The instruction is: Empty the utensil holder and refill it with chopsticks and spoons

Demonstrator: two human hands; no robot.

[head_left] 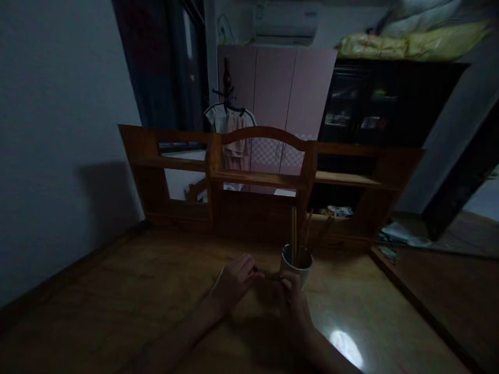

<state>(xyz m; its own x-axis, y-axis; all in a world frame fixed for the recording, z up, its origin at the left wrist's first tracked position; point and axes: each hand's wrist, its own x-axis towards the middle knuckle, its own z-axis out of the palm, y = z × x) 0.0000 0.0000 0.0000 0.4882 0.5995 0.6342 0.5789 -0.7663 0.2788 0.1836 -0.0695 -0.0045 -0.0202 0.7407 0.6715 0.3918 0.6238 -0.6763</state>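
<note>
Brown and slender, a stick (270, 276) is pinched between both hands (236, 275) (293, 297), near a round whitish cup (303, 271).

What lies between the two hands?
A thin stick-like item, too dim to identify, spans from left hand to right hand in the head view.

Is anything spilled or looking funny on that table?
Nothing looks spilled. The cup stands upright behind the right hand, some of its sticks leaning. One odd thing: a bright white oval on the table, though it's probably just light shining there.
</note>
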